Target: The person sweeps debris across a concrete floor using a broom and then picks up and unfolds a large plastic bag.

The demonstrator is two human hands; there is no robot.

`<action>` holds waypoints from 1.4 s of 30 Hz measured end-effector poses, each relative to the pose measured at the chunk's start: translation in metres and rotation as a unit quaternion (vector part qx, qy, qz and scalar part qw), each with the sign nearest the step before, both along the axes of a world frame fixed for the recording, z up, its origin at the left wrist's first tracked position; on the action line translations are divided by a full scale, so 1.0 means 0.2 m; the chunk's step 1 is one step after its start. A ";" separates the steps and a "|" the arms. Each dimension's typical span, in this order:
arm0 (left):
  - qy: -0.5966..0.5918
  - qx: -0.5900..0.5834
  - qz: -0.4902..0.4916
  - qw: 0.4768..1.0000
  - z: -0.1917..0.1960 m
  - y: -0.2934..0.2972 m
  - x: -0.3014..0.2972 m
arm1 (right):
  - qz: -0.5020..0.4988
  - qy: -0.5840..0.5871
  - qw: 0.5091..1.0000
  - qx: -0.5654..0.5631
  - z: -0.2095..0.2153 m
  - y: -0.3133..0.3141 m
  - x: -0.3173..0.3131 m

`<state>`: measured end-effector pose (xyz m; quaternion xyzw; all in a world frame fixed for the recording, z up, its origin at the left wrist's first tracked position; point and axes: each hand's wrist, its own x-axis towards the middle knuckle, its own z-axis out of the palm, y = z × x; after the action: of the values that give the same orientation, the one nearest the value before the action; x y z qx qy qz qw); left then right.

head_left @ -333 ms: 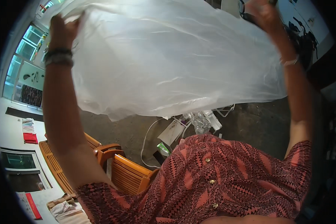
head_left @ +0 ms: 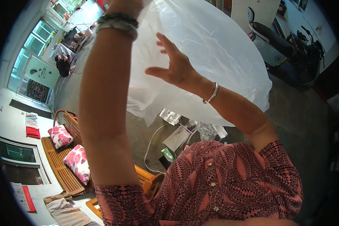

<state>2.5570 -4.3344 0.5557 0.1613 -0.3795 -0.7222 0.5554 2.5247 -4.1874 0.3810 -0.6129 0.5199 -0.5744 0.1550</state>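
Note:
A large, translucent white plastic bag [head_left: 211,49] hangs billowed out in front of me, with creases running up toward the top edge. My left hand [head_left: 126,5] is raised at that edge, where the bag's upper part gathers beside it. The picture cuts off its fingertips, but the bag hangs from this hand. My right hand [head_left: 177,67] is in front of the bag with thumb and fingers spread, holding nothing. Whether it brushes the plastic I cannot tell.
Below the bag, a white stand [head_left: 177,137], crumpled clear plastic [head_left: 205,130] and a white cord [head_left: 148,148] are on the floor. A wooden bench [head_left: 60,165] with floral cushions [head_left: 78,164] is at left. A scooter [head_left: 278,49] stands at right; a person [head_left: 63,66] crouches far left.
My right hand has come off the bag's right side and swung left across its front, fingers spread. My left hand has shifted right and up, and the bag has narrowed.

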 end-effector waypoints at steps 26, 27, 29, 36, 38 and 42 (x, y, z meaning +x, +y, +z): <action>-0.476 -0.381 -0.024 0.792 -1.29 0.40 -0.04 | -0.024 0.396 0.909 -0.126 0.52 -0.05 -1.01; -0.459 -0.379 -0.029 0.803 -1.32 0.46 -0.10 | -0.026 0.400 0.908 -0.123 0.56 -0.03 -1.04; -0.459 -0.367 0.109 0.802 -1.49 0.48 -0.17 | -0.008 0.307 0.950 -0.063 0.62 -0.04 -1.11; -0.571 -0.379 0.140 0.715 -1.48 -0.02 0.08 | -0.120 0.298 0.947 0.025 0.70 0.30 -1.37; -0.590 -0.385 0.221 0.674 -1.34 -0.12 0.16 | -0.208 0.245 0.941 0.108 0.68 0.45 -1.33; -0.619 -0.419 0.334 0.574 -0.99 -0.15 0.19 | -0.228 0.166 0.951 0.123 0.54 0.56 -1.42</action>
<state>2.5949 -4.3646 0.3584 0.4338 -0.8104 0.0292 0.3927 2.2401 -4.0750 0.4897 -0.5411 0.7308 -0.4161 0.0052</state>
